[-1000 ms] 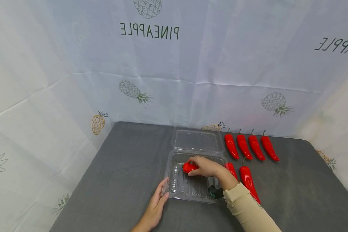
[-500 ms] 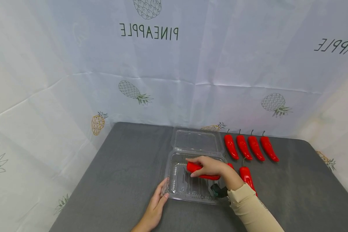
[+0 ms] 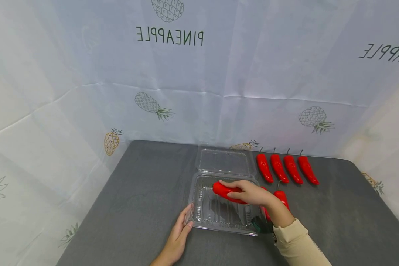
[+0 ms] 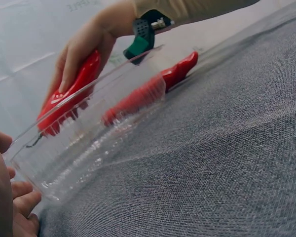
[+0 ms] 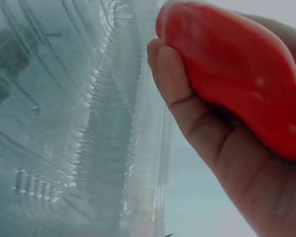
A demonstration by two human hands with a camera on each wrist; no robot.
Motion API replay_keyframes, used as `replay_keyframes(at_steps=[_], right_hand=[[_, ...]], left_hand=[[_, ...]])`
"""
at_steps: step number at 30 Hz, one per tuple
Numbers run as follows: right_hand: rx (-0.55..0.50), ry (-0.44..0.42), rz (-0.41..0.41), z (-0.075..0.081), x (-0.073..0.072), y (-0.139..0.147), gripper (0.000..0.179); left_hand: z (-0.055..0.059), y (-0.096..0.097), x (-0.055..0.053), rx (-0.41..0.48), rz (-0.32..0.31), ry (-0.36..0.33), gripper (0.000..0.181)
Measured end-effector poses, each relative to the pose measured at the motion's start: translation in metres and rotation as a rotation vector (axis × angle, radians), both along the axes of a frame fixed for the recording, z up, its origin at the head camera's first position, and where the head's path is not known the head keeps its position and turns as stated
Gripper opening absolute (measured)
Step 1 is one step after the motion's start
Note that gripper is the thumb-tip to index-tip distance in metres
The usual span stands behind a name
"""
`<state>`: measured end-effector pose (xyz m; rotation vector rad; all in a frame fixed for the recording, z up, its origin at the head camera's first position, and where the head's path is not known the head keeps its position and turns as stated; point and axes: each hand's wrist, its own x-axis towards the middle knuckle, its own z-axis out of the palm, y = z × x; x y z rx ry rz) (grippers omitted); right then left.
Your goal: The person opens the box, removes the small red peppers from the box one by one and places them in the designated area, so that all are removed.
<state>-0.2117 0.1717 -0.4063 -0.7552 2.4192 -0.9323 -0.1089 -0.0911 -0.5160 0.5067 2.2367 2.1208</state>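
Note:
My right hand grips a red chili pepper over the clear plastic clamshell container. In the right wrist view, the fingers curl round the pepper's side. The left wrist view shows the pepper's thin stem pointing down toward the container's wall. At the container's left front corner, my left hand holds the rim, thumb on the front side and fingers along the left. The container's lid lies folded back behind it. No pepper shows inside the container.
Several red chili peppers lie in a row at the back right of the grey table. Two more, one pepper behind the right forearm and another pepper at the container's right side, are partly hidden. A pineapple-print curtain hangs behind.
My right hand has moved to the right, lifting the chili pepper from low in the container. The pepper now shows more of its length. My left hand keeps its place on the rim.

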Motion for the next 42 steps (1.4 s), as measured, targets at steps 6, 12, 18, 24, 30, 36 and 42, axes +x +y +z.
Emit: replay_keyframes(at_steps=[6,12,18,24,30,36,42], right_hand=[[-0.061,0.067,-0.083,0.000,0.008,0.013,0.049],[-0.060,0.087,-0.158,0.007,0.014,0.023,0.049],[-0.043,0.110,-0.202,0.013,0.024,0.031,0.050],[-0.048,0.093,-0.279,0.013,0.033,0.039,0.051],[-0.071,0.074,-0.342,0.010,0.044,0.045,0.053],[-0.068,0.124,-0.420,0.010,0.054,0.053,0.052],[-0.068,0.129,-0.512,0.009,0.063,0.067,0.052]], left_hand=[[0.000,0.000,0.000,0.017,-0.004,0.015,0.045],[0.000,0.000,0.000,0.016,-0.002,0.015,0.045],[0.001,0.000,0.000,0.016,0.001,0.015,0.045],[0.000,0.000,0.001,0.035,-0.004,0.019,0.045],[0.000,0.000,0.001,0.034,-0.005,0.012,0.045],[0.002,0.000,0.001,0.020,0.000,0.003,0.045],[0.004,0.000,0.002,0.008,-0.003,-0.006,0.045]])
